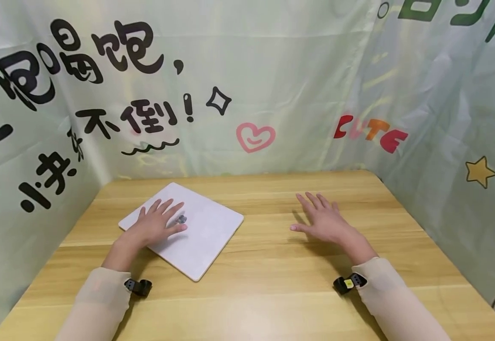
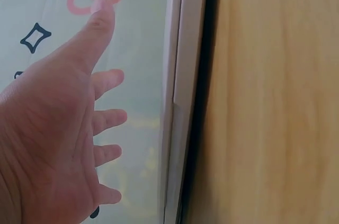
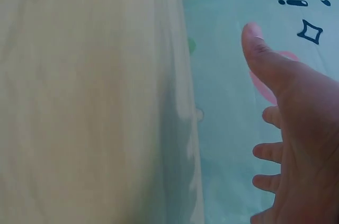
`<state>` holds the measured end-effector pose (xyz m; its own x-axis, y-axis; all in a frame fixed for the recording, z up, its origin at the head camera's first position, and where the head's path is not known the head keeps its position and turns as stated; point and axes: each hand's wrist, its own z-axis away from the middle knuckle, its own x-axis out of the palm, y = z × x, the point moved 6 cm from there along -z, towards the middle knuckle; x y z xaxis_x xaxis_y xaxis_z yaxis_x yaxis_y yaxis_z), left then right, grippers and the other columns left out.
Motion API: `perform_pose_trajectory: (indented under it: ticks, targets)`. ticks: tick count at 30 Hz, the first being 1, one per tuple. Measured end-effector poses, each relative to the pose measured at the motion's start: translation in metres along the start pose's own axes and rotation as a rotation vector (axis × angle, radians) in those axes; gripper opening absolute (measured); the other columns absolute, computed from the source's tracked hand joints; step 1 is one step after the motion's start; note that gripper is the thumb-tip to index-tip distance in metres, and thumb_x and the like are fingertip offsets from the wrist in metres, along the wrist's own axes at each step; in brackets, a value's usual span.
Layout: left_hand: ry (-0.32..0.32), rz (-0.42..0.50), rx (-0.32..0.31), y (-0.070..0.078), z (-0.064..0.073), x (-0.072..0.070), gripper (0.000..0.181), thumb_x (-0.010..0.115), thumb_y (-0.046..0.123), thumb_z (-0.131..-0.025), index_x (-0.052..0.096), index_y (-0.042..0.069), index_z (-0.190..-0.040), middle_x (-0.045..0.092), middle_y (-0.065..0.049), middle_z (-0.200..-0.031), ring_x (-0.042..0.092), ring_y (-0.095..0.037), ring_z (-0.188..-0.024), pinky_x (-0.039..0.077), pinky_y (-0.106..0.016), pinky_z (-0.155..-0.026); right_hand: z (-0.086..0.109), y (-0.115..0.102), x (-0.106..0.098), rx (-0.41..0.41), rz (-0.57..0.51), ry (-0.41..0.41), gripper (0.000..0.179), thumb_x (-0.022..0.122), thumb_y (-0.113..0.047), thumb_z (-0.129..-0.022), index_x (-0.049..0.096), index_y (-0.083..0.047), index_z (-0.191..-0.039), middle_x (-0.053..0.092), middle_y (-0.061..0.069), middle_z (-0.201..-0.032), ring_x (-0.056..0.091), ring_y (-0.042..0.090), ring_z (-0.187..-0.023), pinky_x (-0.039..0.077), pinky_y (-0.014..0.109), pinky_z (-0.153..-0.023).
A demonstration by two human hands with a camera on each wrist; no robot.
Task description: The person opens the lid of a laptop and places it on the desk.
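A thin, pale closed laptop (image 1: 206, 234) lies at an angle on the left half of the table, a small shiny grey-blue mark (image 1: 181, 219) near the middle of its lid. Over its left part hovers my left hand (image 1: 151, 227), fingers spread and holding nothing. From the left wrist, the laptop's side edge (image 2: 188, 49) shows with a shallow notch, and the hand is apart from it. My right hand (image 1: 326, 223) is held above the bare wood to the right, fingers spread, its shadow on the table below. Nothing is in that hand either.
The wooden table (image 1: 264, 293) carries the laptop. Behind and on both sides hangs a pale green cloth (image 1: 290, 85) printed with black characters, a pink heart (image 1: 256, 137) and a yellow star (image 1: 480, 172). A small black camera sits at each wrist.
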<state>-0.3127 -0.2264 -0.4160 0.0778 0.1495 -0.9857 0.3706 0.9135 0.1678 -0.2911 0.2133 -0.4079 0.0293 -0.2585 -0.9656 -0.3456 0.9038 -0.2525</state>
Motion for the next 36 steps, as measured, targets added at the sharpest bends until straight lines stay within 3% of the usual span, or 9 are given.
perform_pose_trajectory:
  ticks: [7, 14, 25, 36]
  targets:
    - [0.014, -0.009, 0.005, -0.008, -0.002, 0.001, 0.085, 0.04, 0.072, -0.092, 0.028, 0.017, -0.155, 0.021, -0.022, -0.158, 0.011, -0.052, -0.142, 0.007, -0.077, -0.104, -0.004, -0.018, 0.005, -0.072, -0.048, 0.008, 0.099, 0.052, -0.071, -0.086, 0.016, -0.014, -0.158, 0.018, 0.022, -0.159, 0.014, 0.049, -0.142, 0.014, 0.065, -0.112]
    - [0.021, -0.029, 0.008, -0.019, -0.006, -0.004, 0.084, 0.041, 0.07, -0.093, 0.029, 0.015, -0.155, 0.023, -0.023, -0.157, 0.014, -0.053, -0.14, 0.012, -0.076, -0.104, -0.005, -0.037, 0.005, -0.116, -0.102, 0.015, 0.097, 0.056, -0.068, -0.087, 0.017, -0.015, -0.158, 0.019, 0.019, -0.159, 0.016, 0.047, -0.142, 0.027, 0.066, -0.106]
    - [0.037, -0.034, 0.007, -0.05, -0.008, -0.005, 0.082, 0.044, 0.063, -0.096, 0.03, 0.006, -0.153, 0.026, -0.03, -0.153, 0.021, -0.054, -0.137, 0.017, -0.07, -0.108, -0.016, -0.086, 0.012, -0.213, -0.152, -0.04, 0.094, 0.053, -0.069, -0.087, 0.019, -0.017, -0.158, 0.022, 0.014, -0.159, 0.02, 0.04, -0.144, 0.032, 0.059, -0.108]
    - [0.009, 0.099, -0.037, -0.072, -0.007, -0.01, 0.083, 0.045, 0.06, -0.097, 0.029, -0.001, -0.152, 0.026, -0.035, -0.15, 0.021, -0.054, -0.137, 0.018, -0.066, -0.11, -0.029, -0.133, 0.032, -0.313, -0.164, -0.092, 0.084, 0.052, -0.063, -0.092, 0.024, -0.017, -0.157, 0.03, 0.012, -0.156, 0.029, 0.035, -0.141, 0.031, 0.048, -0.112]
